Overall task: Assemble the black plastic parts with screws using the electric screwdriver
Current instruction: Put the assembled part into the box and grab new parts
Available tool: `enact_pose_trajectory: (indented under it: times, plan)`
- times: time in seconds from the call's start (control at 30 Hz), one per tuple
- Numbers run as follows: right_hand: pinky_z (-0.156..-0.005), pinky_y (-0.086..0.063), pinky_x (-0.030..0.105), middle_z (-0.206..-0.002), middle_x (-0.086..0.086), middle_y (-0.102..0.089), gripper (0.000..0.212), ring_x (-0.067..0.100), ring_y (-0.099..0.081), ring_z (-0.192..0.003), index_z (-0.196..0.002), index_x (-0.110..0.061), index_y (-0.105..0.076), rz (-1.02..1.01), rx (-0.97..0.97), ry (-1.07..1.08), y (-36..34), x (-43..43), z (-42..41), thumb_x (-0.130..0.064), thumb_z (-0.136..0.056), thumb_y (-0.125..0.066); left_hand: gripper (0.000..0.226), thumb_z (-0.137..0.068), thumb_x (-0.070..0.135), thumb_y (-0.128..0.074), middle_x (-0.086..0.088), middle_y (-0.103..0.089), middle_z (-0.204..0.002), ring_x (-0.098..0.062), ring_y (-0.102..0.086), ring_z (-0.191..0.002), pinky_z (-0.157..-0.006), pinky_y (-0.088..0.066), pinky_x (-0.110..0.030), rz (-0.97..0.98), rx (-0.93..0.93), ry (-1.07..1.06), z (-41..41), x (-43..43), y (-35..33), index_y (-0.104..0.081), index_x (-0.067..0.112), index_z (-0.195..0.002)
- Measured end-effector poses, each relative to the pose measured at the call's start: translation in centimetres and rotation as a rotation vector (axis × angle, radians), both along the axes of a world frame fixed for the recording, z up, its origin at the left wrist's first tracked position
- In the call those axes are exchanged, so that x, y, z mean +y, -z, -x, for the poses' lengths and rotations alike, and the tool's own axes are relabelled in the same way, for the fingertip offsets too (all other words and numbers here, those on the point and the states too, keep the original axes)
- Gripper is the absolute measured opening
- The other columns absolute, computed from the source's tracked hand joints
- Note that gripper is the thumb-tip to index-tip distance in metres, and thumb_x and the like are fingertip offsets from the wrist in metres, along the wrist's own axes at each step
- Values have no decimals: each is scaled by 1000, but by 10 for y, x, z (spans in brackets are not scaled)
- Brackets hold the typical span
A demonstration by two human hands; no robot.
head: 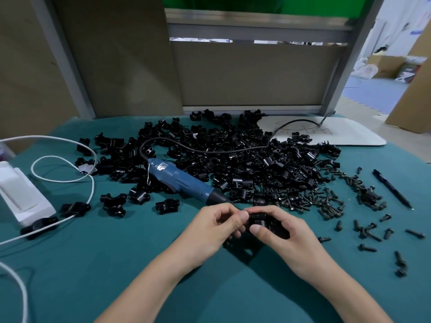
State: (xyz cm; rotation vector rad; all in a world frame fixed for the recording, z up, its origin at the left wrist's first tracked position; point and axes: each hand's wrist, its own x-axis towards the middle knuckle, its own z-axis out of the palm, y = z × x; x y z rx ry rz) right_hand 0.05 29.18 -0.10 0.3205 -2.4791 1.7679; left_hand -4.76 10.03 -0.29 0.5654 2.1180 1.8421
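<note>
while screwdriver (pixel 184 180) lies nearby, l hand (pixel 218 227), r hand (pixel 288 233) hold blk part (pixel 258 219).

the cloth (pixel 98 271) over the table (pixel 349 299) is matt teal fabric, smooth and finely woven. the parts (pixel 235 157) are hard black plastic with a glossy sheen. the screwdriver (pixel 180 180) has a smooth blue plastic shell and a matt black nose, perhaps rubber. the screws (pixel 326 202) are dark metal, faintly shiny. the cable (pixel 92 183) is matt white; the board (pixel 342 135) is smooth white.
</note>
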Motion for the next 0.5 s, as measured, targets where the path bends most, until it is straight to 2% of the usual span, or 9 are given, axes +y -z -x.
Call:
enact_pose_trajectory:
  times: [0.1,0.2,0.3,0.43,0.5]
  plan:
    - [-88,-50,13,-106,-12,-77,22,6,-71,-103,-109,-47,-72,31,-44,-10,1,1,1,-38,-88,-71,18,-96,29,-66,4,-69,-75,-7,-62,-74,-74,-50,-27,22,62,-17,-1,-1,-1,-73,14,-90]
    - [-93,-56,24,-107,-5,-78,23,13,-74,-102,-110,-44,-74,108,-118,-29,2,4,2,-45,-87,-73,12,-95,32,-69,5,-72,-78,-11,-65,-75,-75,-52,-30,61,142,-55,-3,-1,-1,-74,23,-89]
    - [-97,-58,32,-114,2,-77,37,22,-75,-107,-114,-37,-75,217,-200,-63,5,6,4,-56,-82,-77,10,-95,34,-69,7,-73,-84,-13,-69,-83,-79,-54,-35,122,267,-90,-5,-1,1,-73,28,-89]
    - [-93,-59,34,-118,7,-76,53,26,-73,-110,-115,-28,-76,332,-210,-31,10,4,9,-59,-73,-85,11,-96,39,-65,16,-70,-89,-7,-65,-89,-76,-51,-25,155,404,-165,-9,2,-2,-72,32,-91]
    - [-91,-60,33,-117,7,-76,47,26,-74,-108,-112,-29,-77,381,-182,29,12,2,11,-57,-75,-85,13,-98,44,-59,18,-70,-94,-1,-65,-91,-75,-49,-16,147,355,-300,-8,3,-3,-68,34,-99]
